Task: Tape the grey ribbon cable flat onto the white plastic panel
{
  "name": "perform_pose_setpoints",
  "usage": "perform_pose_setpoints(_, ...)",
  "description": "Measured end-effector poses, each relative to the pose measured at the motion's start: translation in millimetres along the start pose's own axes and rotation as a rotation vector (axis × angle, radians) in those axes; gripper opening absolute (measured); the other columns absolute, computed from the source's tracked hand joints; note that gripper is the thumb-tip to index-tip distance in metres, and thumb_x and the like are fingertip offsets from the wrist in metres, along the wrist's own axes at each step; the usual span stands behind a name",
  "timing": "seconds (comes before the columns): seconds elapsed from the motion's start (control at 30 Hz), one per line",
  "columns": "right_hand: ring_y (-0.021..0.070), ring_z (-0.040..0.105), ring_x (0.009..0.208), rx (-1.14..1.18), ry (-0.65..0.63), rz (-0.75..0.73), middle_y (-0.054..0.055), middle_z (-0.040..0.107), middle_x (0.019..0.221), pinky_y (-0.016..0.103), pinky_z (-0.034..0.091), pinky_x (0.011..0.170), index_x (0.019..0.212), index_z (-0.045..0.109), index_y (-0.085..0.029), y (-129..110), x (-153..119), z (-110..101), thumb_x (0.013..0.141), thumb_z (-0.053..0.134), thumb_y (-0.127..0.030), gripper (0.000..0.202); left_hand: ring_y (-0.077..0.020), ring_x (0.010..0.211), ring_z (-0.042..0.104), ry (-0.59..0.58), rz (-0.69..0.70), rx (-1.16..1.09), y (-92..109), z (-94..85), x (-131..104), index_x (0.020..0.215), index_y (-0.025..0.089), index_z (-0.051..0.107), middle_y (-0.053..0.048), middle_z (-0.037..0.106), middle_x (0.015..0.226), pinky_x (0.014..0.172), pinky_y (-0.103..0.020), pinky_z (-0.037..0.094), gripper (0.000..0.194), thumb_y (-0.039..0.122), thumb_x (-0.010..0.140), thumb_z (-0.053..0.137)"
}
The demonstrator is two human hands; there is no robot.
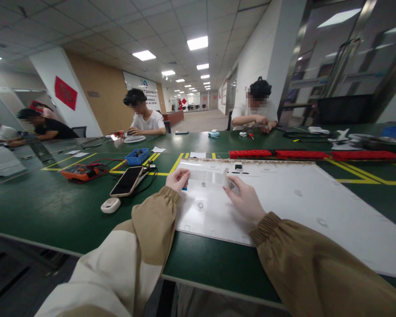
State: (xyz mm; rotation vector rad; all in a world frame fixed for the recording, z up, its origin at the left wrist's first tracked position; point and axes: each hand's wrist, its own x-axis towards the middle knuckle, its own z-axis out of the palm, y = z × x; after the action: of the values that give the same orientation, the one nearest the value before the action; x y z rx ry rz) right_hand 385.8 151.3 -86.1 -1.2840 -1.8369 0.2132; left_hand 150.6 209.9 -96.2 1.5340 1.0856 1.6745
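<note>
A large white panel lies on the green table in front of me, with slots, small round rings and a grille of vent slits on it. My left hand is closed in a pinch over the panel's left edge. A small blue bit shows just under its fingers; what they hold is hidden. My right hand is closed on a small white curved piece above the panel, right of the vent slits. A small dark part sits near the panel's far edge.
To the left lie a phone, a white rounded object, an orange multimeter with red leads and a blue bin. Red trays line the panel's far side. Two people work across the table, others at far left.
</note>
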Motion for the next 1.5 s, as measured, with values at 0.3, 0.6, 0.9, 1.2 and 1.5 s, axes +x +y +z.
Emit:
perform_pose_setpoints(0.3,0.0196,0.064,0.079,0.439,-0.271,0.395,0.014,0.065,0.106,0.029,0.051,0.066,0.107,0.058,-0.013,9.9,10.2,-6.9,0.076,0.062,-0.028,0.035,-0.009,0.042,0.053,0.05,0.054,0.022,1.7,-1.7,2.7,0.079,0.015,0.065,0.001,0.057,0.058,0.038,-0.018,0.043,0.032,0.044,0.067,0.068)
perform_pose_setpoints(0.6,0.0176,0.063,0.087,0.735,-0.546,0.38,0.01,0.066,0.104,0.027,0.051,0.073,0.111,0.059,-0.014,-2.2,14.5,-33.4,0.088,0.044,-0.031,0.032,-0.0094,0.045,0.054,0.129,0.151,0.119,-1.7,-17.9,17.9,0.081,0.015,0.069,0.0,0.061,0.062,0.043,-0.02,0.046,0.028,0.039,0.069,0.066)
perform_pose_setpoints(0.9,0.0199,0.052,0.112,0.808,-0.72,0.199,0.009,0.057,0.122,0.034,0.039,0.099,0.12,0.056,-0.018,-11.3,14.5,-36.2,0.089,0.037,-0.032,0.039,-0.0091,0.052,0.056,0.18,0.173,0.084,-2.1,-29.4,28.1,0.084,0.013,0.068,-0.003,0.066,0.074,0.049,-0.02,0.05,0.033,0.042,0.07,0.065)
perform_pose_setpoints(1.2,0.0194,0.059,0.085,0.811,-0.642,0.304,0.008,0.062,0.093,0.034,0.044,0.082,0.094,0.063,-0.015,-8.8,4.0,-16.8,0.075,0.063,-0.045,0.035,-0.0112,0.057,0.056,0.158,0.139,0.095,-5.3,-30.8,29.5,0.081,0.012,0.068,-0.004,0.065,0.073,0.052,-0.022,0.051,0.035,0.044,0.066,0.065)
perform_pose_setpoints(1.5,0.016,0.058,0.071,0.933,-0.437,0.418,0.007,0.061,0.083,0.032,0.047,0.074,0.086,0.061,-0.014,-1.7,8.2,-9.4,0.076,0.058,-0.047,0.034,-0.0117,0.059,0.057,0.109,0.097,0.149,-6.5,-27.4,26.5,0.083,0.012,0.066,-0.004,0.065,0.073,0.057,-0.023,0.05,0.035,0.044,0.068,0.06)
